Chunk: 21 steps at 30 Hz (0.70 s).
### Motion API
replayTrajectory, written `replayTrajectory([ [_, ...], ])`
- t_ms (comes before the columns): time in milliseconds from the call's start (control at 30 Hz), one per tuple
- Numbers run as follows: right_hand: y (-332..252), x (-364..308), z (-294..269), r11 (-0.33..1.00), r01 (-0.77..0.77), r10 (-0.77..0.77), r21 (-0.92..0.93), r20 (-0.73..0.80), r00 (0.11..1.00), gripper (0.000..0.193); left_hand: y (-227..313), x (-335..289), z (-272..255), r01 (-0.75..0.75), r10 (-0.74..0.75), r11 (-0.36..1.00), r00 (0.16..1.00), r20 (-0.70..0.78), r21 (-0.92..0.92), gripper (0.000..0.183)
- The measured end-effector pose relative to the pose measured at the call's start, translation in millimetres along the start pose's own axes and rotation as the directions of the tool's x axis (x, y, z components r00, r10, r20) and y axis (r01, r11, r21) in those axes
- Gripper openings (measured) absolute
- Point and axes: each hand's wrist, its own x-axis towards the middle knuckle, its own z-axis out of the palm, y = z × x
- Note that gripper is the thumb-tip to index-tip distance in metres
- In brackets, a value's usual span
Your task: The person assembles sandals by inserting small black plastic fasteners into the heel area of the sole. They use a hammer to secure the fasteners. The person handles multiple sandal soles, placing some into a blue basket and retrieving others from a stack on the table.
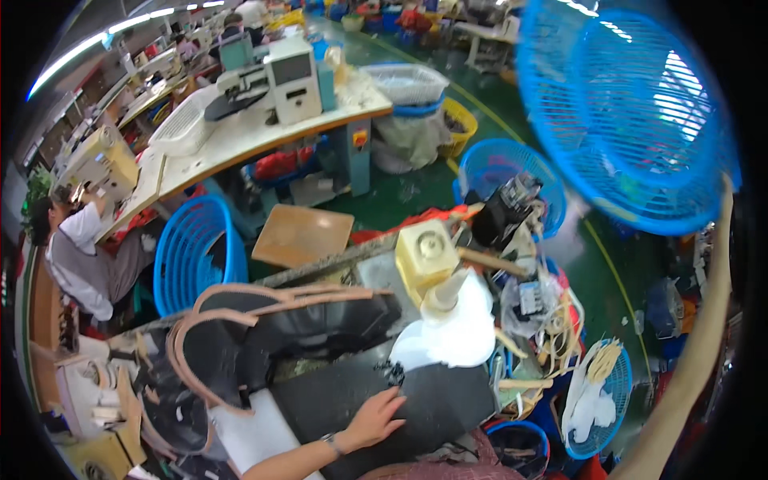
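Observation:
My left hand [374, 422] lies over a dark mat [448, 400] on the workbench, its fingers apart and nothing in them. Just beyond the fingertips is a small cluster of black bits [390, 372]. My right arm stretches up along the right side, and my right hand [726, 182] grips the rim of a large blue plastic basket [632, 192], raised and tilted. Most of those fingers are hidden at the dark picture edge. Left of the mat lie black curved pieces with tan edging [224, 320]. A white plastic bag [456, 328] sits beyond the mat.
A cream machine part [426, 252] stands at the bench's far side. Cluttered blue baskets [596, 400] line the right. A brown board [302, 234] and another blue basket [200, 256] lie ahead. At left, a person [88, 248] sits by a sewing machine [104, 164].

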Motion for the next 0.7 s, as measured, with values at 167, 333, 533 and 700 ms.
replayTrajectory([
  [167,7.9,-68.0,194.2,0.782,-0.464,0.343,0.416,0.335,0.878,0.015,-17.3,-29.0,-106.9,0.241,-0.19,0.969,0.858,-0.477,0.047,0.055],
  [333,25.8,-145.9,265.0,0.593,-0.644,0.284,0.483,0.623,0.728,0.021,-17.3,-1.8,-231.7,0.05,-0.439,0.883,0.439,-0.784,-0.466,0.033],
  [533,-47.8,-212.0,236.1,0.645,-0.65,0.276,0.403,0.669,0.69,0.036,27.1,45.4,-297.3,0.203,0.175,0.918,0.563,-0.807,0.341,0.034],
  [700,-81.1,-228.0,171.4,0.801,-0.489,0.176,0.346,0.644,0.744,0.04,9.1,146.1,-244.0,0.124,0.056,0.883,0.93,-0.364,0.452,0.022],
])
